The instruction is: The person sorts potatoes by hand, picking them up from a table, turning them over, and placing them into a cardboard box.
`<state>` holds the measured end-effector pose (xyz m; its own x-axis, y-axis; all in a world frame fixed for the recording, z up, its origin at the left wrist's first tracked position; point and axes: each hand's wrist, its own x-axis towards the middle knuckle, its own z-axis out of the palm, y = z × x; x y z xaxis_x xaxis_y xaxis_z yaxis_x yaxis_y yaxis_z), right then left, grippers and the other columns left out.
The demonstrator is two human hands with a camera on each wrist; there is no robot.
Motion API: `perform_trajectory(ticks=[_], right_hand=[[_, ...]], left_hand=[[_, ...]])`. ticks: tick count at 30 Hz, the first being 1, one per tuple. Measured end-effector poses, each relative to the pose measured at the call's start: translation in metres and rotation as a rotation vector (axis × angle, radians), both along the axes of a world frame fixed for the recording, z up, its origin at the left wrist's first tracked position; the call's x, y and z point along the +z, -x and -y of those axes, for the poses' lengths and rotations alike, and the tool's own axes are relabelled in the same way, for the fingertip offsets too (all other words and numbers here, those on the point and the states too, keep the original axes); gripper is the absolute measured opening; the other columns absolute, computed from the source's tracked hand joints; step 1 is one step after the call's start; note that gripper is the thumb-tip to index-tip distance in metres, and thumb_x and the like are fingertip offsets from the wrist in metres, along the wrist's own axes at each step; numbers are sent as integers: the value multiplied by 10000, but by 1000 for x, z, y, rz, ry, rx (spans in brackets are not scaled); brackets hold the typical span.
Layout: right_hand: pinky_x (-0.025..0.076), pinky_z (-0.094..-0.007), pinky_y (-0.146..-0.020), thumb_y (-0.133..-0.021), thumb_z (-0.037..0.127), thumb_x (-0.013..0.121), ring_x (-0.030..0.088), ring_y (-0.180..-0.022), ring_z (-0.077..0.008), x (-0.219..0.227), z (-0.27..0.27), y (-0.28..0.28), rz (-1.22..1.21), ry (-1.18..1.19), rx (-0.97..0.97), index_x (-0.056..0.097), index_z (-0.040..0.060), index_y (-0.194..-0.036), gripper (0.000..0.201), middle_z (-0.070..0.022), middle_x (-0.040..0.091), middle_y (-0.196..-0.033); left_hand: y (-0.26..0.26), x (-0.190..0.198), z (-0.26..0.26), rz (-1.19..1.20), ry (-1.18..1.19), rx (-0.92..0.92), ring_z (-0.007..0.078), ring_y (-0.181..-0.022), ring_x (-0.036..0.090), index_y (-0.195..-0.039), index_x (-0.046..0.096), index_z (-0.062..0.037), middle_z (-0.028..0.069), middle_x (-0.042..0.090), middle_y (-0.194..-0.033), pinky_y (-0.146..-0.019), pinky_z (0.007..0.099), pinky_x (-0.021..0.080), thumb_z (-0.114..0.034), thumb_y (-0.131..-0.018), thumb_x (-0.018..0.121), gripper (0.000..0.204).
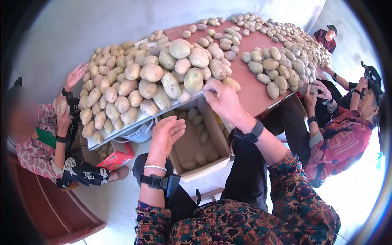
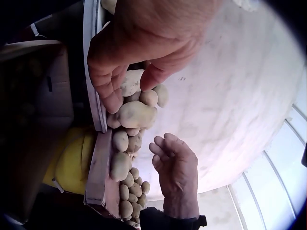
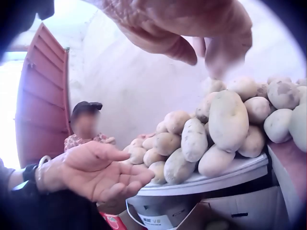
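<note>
A big heap of potatoes [image 1: 152, 72] covers the table in front of me. My left hand [image 1: 166, 132] is held palm up near the table's front edge, its fingers loosely bent; the right wrist view shows an empty palm. In the left wrist view a pale potato [image 2: 132, 82] appears behind the gap between thumb and fingers. My right hand [image 1: 225, 102] hovers beside the heap's right end with fingers bent loosely downward and nothing in them. Larger potatoes [image 3: 229, 120] lie below it in the right wrist view. A cardboard box [image 1: 204, 157] with several potatoes stands under the edge, between my knees.
A reddish-brown tabletop [image 1: 251, 83] continues to the right with more potato piles [image 1: 281, 67]. One person [image 1: 45, 122] sits at left beside a red carton [image 1: 118, 155]; another [image 1: 343, 139] sits at right holding a potato. A bucket [image 1: 139, 132] stands under the table.
</note>
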<state>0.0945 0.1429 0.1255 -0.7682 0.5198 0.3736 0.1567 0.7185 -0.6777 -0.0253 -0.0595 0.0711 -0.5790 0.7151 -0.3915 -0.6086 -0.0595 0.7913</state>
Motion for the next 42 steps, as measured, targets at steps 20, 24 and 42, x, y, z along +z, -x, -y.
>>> perform_trajectory(ticks=[20,24,42], right_hand=[[549,-392,-741,-839,278,696,670,-794,-322,-34,43,22,761,-131,774,653,-3,-996,325,-162,682,-873],[565,-393,-708,-825,284,712,681,-785,-229,-116,41,45,1081,363,569,695,31,-1013,316,-127,694,-895],[545,-430,-829,-687,198,747,660,-1031,-342,-118,63,-45,906,265,382,683,31,-1085,437,-184,671,-1126]], left_hand=[[-25,35,120,-999,330,262,130,-927,647,-1199,587,45,88,692,-1022,-854,259,511,-39,-934,623,281],[-28,22,132,-998,485,276,84,-823,622,-1142,640,9,52,684,-946,-775,242,513,-86,-911,665,251],[4,-3,93,-1019,375,64,65,-718,514,-1238,559,17,30,626,-907,-637,200,435,-125,-948,578,323]])
